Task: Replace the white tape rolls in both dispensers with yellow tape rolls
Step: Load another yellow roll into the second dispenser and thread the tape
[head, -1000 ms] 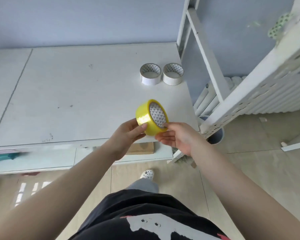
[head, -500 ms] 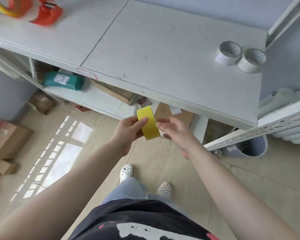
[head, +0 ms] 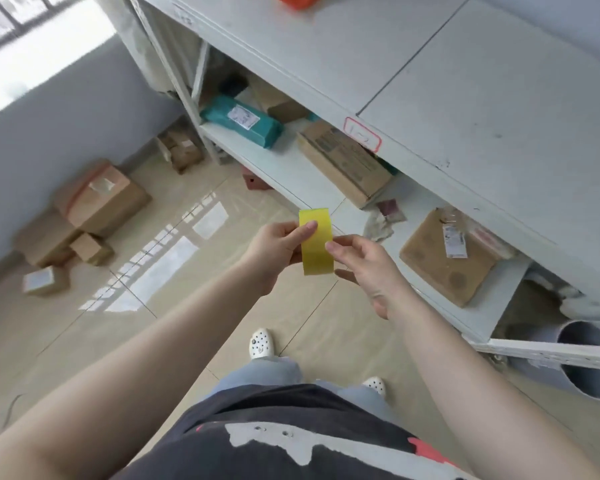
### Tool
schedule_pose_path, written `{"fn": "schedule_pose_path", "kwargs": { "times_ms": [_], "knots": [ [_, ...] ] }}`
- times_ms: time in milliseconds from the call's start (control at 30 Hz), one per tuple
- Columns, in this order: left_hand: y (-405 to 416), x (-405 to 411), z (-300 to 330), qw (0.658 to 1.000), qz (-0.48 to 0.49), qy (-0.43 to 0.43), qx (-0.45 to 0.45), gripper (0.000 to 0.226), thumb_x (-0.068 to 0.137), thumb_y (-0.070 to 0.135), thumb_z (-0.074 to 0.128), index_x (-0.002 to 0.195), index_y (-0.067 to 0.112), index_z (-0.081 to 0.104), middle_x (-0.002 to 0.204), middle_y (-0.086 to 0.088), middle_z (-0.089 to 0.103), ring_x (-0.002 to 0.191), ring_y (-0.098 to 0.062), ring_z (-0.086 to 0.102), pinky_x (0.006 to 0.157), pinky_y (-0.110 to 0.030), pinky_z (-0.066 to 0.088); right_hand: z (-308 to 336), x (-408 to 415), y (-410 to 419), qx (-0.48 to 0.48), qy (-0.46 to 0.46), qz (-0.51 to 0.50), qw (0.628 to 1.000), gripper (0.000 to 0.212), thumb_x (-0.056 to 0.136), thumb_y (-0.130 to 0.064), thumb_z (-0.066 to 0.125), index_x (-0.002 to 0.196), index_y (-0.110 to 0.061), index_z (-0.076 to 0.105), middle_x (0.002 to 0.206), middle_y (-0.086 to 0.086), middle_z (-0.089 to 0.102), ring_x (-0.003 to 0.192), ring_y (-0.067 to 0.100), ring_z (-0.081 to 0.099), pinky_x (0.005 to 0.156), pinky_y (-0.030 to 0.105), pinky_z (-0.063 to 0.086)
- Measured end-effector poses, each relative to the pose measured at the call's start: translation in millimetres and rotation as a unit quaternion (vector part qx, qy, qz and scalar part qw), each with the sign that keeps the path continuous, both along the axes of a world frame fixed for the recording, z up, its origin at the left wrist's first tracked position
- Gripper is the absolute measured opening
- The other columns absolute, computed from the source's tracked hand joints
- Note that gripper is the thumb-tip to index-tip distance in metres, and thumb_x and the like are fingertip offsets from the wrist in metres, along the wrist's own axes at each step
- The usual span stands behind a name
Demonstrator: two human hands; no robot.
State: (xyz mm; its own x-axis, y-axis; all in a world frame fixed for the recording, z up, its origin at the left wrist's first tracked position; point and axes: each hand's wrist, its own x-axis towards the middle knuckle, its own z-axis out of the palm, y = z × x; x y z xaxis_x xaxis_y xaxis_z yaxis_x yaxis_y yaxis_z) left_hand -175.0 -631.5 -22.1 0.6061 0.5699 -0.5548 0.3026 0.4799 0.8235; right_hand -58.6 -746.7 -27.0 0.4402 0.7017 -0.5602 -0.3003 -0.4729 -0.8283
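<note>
Both bare forearms reach forward from the lower corners and meet at the middle. The left hand [head: 274, 249] is curled, its thumb pressed flat on the face of the yellow tape roll [head: 316, 242], the other fingers hidden behind it in a firm grip. The right hand [head: 368, 266] is half open, 1 fingertip touching the roll's right edge, thumb below, palm turned left.

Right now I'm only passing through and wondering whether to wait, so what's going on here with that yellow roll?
A person stands beside a white table, holding a yellow tape roll edge-on over the floor. The left hand pinches it, thumb on its face. The right hand touches its right edge with its fingertips, perhaps feeling for the tape's end. No dispenser is clearly visible; something orange sits at the table's far edge, mostly cut off.
</note>
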Motion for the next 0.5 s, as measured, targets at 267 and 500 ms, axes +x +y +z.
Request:
{"fn": "schedule_pose_path", "kwargs": {
  "times_ms": [267,500],
  "knots": [
    [105.6,-70.4,1.5,0.999,0.006,-0.030,-0.033,0.025,0.087,0.010,0.065,0.111,0.005,0.064,0.104,-0.010,0.067,0.093,-0.019,0.062,0.086,-0.026,0.051,0.3,-43.5,118.2,0.017,-0.015,0.064,0.998,0.014,0.085,-0.020,0.068,0.086,-0.007,0.065,0.089,0.010,0.066,0.083,0.016,0.063,0.084,0.033,0.051],
    [187.6,-75.6,-3.7,0.996,0.072,-0.028,-0.034,0.019,0.085,0.006,0.065,0.105,0.009,0.066,0.099,-0.006,0.070,0.085,-0.013,0.065,0.080,-0.022,0.052,-5.2,-35.6,219.3,0.028,-0.001,0.140,0.990,0.016,0.084,-0.018,0.070,0.071,-0.014,0.062,0.063,-0.007,0.065,0.062,0.004,0.060,0.074,0.024,0.050]
  ]
}}
